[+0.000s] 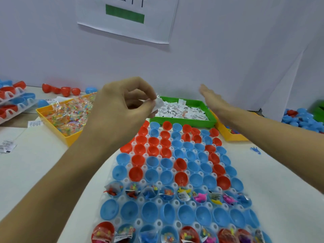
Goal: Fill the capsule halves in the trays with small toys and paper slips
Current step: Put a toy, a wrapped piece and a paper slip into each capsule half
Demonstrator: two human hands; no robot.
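Observation:
A clear tray [158, 223] on the table holds rows of red and blue capsule halves [184, 155]. One middle row [177, 194] and the nearest row [175, 235] contain small toys, bead bags and paper slips; the other halves look empty. My left hand [121, 109] is raised over the tray's far left and pinches a white paper slip with a clear packet [158, 103]. My right hand [215, 102], blurred, is flat with straight fingers above the right side of the green bin of paper slips [185, 109], holding nothing.
A yellow bin of bead bags [68, 114] sits at the left and another yellow bin [228, 134] at the right. Loose blue halves [301, 118] pile far right. Stacked trays [14, 100] and loose red halves [59, 90] lie at back left. A wall stands close behind.

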